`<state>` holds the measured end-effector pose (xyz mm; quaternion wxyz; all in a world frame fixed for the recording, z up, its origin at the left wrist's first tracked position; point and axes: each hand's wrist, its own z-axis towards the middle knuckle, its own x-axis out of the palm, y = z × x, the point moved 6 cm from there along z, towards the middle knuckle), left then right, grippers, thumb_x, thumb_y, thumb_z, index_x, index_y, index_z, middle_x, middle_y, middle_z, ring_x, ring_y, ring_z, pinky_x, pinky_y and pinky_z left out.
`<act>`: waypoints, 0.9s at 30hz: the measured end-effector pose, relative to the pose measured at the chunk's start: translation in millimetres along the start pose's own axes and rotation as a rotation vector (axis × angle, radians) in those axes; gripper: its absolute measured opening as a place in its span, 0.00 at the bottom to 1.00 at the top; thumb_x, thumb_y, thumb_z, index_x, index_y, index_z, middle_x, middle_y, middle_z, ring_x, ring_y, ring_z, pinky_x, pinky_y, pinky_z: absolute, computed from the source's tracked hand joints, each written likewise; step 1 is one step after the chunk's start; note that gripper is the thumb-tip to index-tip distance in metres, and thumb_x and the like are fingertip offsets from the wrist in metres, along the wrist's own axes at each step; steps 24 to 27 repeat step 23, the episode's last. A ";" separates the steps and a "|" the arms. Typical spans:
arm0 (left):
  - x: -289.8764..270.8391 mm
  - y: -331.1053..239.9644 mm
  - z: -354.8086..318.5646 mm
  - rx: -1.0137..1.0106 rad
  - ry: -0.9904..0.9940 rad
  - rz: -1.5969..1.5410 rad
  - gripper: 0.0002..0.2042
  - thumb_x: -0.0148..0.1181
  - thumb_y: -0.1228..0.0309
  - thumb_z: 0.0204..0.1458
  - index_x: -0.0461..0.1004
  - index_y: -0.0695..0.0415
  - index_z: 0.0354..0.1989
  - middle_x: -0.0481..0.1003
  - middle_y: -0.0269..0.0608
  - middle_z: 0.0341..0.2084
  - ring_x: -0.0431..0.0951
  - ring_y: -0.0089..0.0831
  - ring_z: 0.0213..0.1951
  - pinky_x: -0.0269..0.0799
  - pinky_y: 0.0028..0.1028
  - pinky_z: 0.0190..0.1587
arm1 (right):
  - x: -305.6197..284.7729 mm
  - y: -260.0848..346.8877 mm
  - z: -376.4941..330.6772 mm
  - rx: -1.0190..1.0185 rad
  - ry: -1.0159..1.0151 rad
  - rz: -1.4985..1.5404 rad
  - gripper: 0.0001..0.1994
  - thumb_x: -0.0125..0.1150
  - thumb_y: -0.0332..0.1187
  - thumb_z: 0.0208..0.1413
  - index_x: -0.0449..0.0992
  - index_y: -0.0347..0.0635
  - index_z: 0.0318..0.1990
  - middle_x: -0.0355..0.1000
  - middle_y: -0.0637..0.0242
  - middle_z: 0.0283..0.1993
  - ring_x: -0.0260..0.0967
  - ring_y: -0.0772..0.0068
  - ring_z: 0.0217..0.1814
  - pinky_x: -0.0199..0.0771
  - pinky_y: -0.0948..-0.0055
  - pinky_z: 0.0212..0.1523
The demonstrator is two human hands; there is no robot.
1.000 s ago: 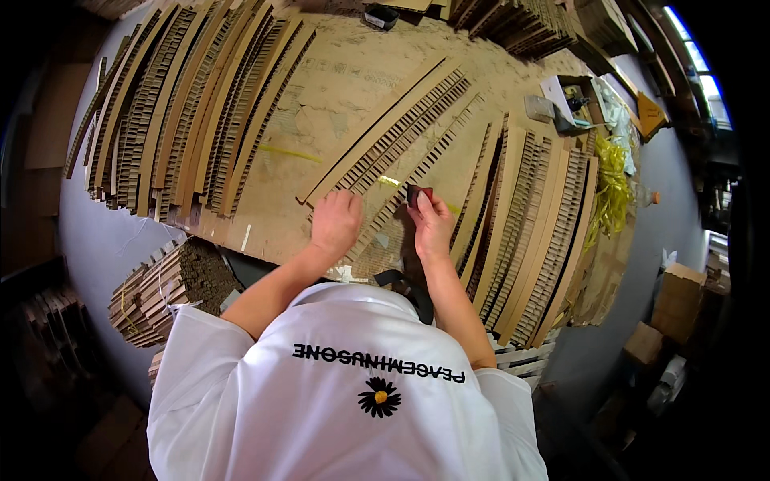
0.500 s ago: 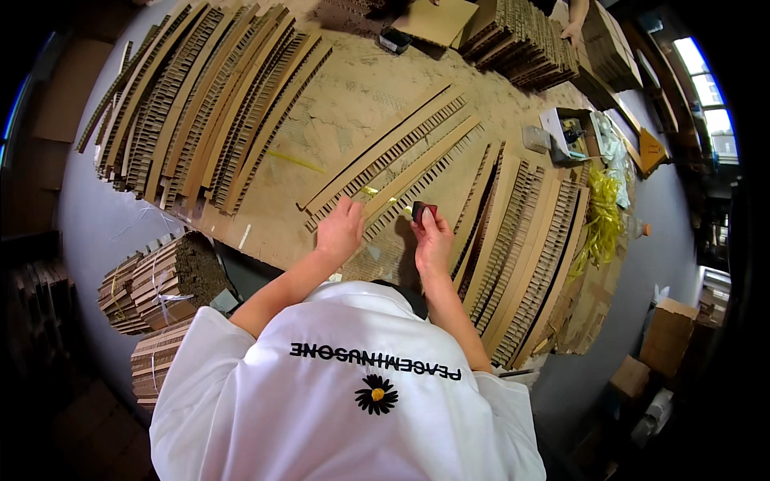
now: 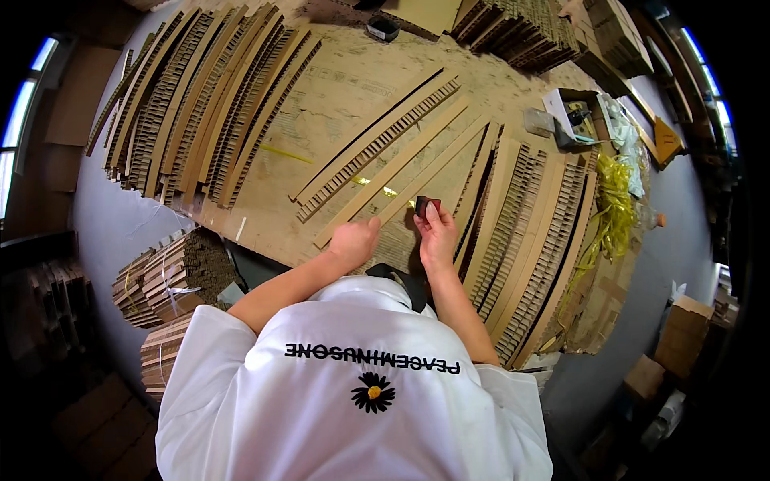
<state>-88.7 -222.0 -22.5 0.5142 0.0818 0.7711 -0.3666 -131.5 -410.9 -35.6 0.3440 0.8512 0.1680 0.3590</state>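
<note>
My left hand is closed at the near end of a narrow cardboard strip, which slants away to the far right. Beside it lies a flat tan strip, and further left a honeycomb-edged cardboard strip rests along another one. In my right hand a small dark block with a reddish side is pinched between thumb and fingers, just above the table. A shiny yellow strap passes under the strips. What the block is I cannot make out.
Rows of honeycomb cardboard strips stand at the left and right of the table. Stacked cardboard, a white box and tangled yellow strapping lie beyond. Tied bundles sit below the left edge.
My left hand has come nearer and slightly right. The right-hand strips now lie apart and show flat tan faces instead of a honeycomb edge. My right hand still holds the block.
</note>
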 end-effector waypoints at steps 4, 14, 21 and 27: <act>-29.6 0.3 11.0 -0.071 -0.255 -0.043 0.08 0.61 0.65 0.60 0.72 0.57 0.39 0.77 0.47 0.33 0.80 0.52 0.32 0.77 0.47 0.33 | 1.7 2.2 3.0 -0.046 0.011 -0.005 0.09 0.71 0.32 0.63 0.80 0.38 0.44 0.80 0.66 0.42 0.77 0.73 0.41 0.80 0.73 0.46; -65.4 53.0 33.4 -0.262 -0.291 0.128 0.14 0.62 0.66 0.59 0.70 0.58 0.48 0.71 0.51 0.43 0.78 0.51 0.38 0.77 0.45 0.36 | 25.4 3.6 11.5 -0.048 0.050 -0.002 0.08 0.70 0.31 0.63 0.80 0.38 0.44 0.81 0.65 0.43 0.78 0.74 0.42 0.80 0.73 0.46; -57.7 44.6 37.2 -0.179 -0.278 0.072 0.10 0.63 0.66 0.58 0.74 0.54 0.44 0.72 0.47 0.42 0.79 0.51 0.41 0.78 0.46 0.37 | 25.6 4.1 12.3 -0.057 0.048 -0.011 0.07 0.69 0.31 0.64 0.81 0.39 0.44 0.81 0.66 0.44 0.78 0.75 0.44 0.80 0.74 0.47; -63.1 37.8 39.4 -0.161 -0.232 0.075 0.12 0.65 0.66 0.57 0.74 0.54 0.45 0.73 0.48 0.46 0.79 0.48 0.49 0.78 0.43 0.43 | 23.7 8.8 12.1 -0.076 0.045 -0.020 0.08 0.70 0.31 0.63 0.81 0.39 0.45 0.81 0.66 0.45 0.79 0.74 0.45 0.81 0.74 0.47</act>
